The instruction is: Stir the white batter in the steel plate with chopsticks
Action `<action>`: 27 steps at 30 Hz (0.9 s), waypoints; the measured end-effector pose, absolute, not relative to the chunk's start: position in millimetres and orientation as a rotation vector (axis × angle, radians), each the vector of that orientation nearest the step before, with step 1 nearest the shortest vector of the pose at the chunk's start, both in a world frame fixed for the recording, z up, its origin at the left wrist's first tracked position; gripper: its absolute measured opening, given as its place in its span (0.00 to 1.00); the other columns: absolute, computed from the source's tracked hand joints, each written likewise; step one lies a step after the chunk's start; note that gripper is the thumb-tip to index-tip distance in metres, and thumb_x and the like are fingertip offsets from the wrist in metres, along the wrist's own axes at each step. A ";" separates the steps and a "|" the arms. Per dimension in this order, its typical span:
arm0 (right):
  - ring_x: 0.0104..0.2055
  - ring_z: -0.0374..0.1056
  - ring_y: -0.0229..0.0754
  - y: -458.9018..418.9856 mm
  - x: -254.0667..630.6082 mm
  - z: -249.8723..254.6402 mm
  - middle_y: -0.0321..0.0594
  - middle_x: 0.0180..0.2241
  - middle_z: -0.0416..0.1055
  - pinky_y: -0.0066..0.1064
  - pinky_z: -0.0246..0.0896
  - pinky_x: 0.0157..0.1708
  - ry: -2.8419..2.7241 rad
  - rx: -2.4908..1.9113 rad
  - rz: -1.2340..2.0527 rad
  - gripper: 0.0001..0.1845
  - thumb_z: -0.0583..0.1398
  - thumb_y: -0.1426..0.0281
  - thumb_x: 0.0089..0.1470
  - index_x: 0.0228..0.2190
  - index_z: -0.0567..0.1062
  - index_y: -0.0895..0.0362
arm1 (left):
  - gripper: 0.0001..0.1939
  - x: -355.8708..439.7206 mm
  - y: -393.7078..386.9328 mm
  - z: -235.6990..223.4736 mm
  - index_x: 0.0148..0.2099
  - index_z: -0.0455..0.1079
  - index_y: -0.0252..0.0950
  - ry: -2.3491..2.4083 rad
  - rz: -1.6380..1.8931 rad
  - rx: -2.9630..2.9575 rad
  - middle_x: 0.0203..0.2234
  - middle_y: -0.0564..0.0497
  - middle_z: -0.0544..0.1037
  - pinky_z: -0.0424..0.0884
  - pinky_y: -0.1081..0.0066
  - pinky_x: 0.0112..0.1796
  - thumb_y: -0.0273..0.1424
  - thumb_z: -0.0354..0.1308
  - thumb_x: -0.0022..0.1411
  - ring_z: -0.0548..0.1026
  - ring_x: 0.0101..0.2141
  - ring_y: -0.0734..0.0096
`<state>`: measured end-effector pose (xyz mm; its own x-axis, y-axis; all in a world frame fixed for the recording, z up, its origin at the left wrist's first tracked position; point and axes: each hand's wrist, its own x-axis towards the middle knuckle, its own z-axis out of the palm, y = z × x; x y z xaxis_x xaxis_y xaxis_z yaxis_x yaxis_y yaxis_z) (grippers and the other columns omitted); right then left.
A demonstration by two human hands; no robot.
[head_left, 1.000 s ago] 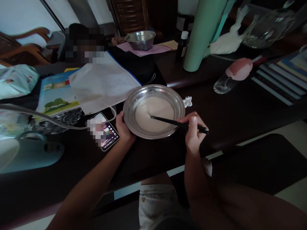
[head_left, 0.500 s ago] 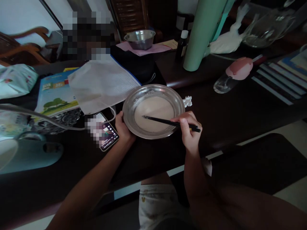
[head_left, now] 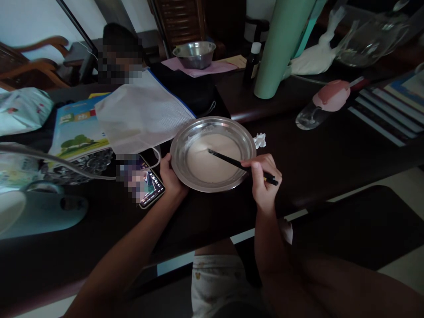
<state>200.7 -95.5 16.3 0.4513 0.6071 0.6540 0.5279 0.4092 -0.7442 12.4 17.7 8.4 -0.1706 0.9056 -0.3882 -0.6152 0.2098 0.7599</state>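
Note:
A steel plate [head_left: 185,134] holding pale batter [head_left: 212,159] rests on the dark table [head_left: 314,163]. My left hand [head_left: 168,176] grips the plate's left rim, fingers wrapped round it. My right hand [head_left: 263,179] is closed on black chopsticks [head_left: 228,160], whose tips sit in the batter near the plate's middle. A phone [head_left: 147,181] with a lit screen lies just left of my left hand.
A white mesh bag [head_left: 142,115] and a picture book [head_left: 77,128] lie left of the plate. Behind stand a green cylinder [head_left: 278,48], a dark bottle [head_left: 251,62] and a steel bowl [head_left: 194,54]. A pink-lidded bottle [head_left: 323,104] and books [head_left: 391,106] lie at right. A person sits across the table.
The chopstick tips swept left across the batter, then back toward the middle and a little farther from me. My right hand shifted slightly with them. My left hand stayed on the rim.

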 end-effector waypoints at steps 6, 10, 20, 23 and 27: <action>0.35 0.76 0.44 -95.5 200.5 16.2 0.35 0.28 0.79 0.41 0.70 0.39 -1.225 -1.201 0.145 0.21 0.57 0.63 0.75 0.29 0.82 0.48 | 0.13 15.8 15.5 15.5 0.32 0.78 0.40 1.067 1.413 0.326 0.29 0.49 0.84 0.78 0.59 0.47 0.37 0.57 0.66 0.81 0.36 0.59; 0.38 0.78 0.45 -95.1 200.5 16.5 0.35 0.30 0.82 0.43 0.72 0.43 -1.235 -1.281 0.101 0.19 0.58 0.62 0.74 0.31 0.83 0.48 | 0.14 15.1 15.6 15.6 0.31 0.78 0.39 1.073 1.408 0.331 0.28 0.51 0.83 0.78 0.62 0.45 0.38 0.58 0.66 0.80 0.31 0.64; 0.37 0.77 0.45 -94.9 200.7 16.7 0.34 0.30 0.82 0.42 0.69 0.42 -1.225 -1.200 0.167 0.18 0.60 0.64 0.73 0.30 0.83 0.48 | 0.15 14.8 15.3 16.7 0.33 0.78 0.39 1.085 1.391 0.322 0.29 0.49 0.83 0.78 0.62 0.47 0.37 0.55 0.70 0.82 0.38 0.60; 0.34 0.76 0.45 -95.2 200.9 15.3 0.36 0.28 0.80 0.43 0.69 0.39 -1.118 -1.200 0.130 0.22 0.58 0.60 0.75 0.28 0.81 0.49 | 0.12 12.7 16.1 13.2 0.34 0.78 0.40 1.076 1.375 0.372 0.29 0.50 0.83 0.78 0.60 0.46 0.40 0.61 0.68 0.83 0.41 0.55; 0.32 0.76 0.44 -94.8 201.4 14.2 0.36 0.26 0.79 0.43 0.70 0.38 -1.170 -1.193 0.193 0.25 0.56 0.58 0.76 0.27 0.81 0.49 | 0.12 11.4 17.6 8.6 0.34 0.77 0.42 1.087 1.391 0.392 0.30 0.51 0.84 0.78 0.62 0.45 0.41 0.60 0.67 0.82 0.38 0.59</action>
<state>201.4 -94.8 14.2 0.4483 0.6619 0.6007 0.4343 0.4261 -0.7936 11.4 17.6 8.6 -0.1779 0.9085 -0.3781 -0.5864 0.2107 0.7821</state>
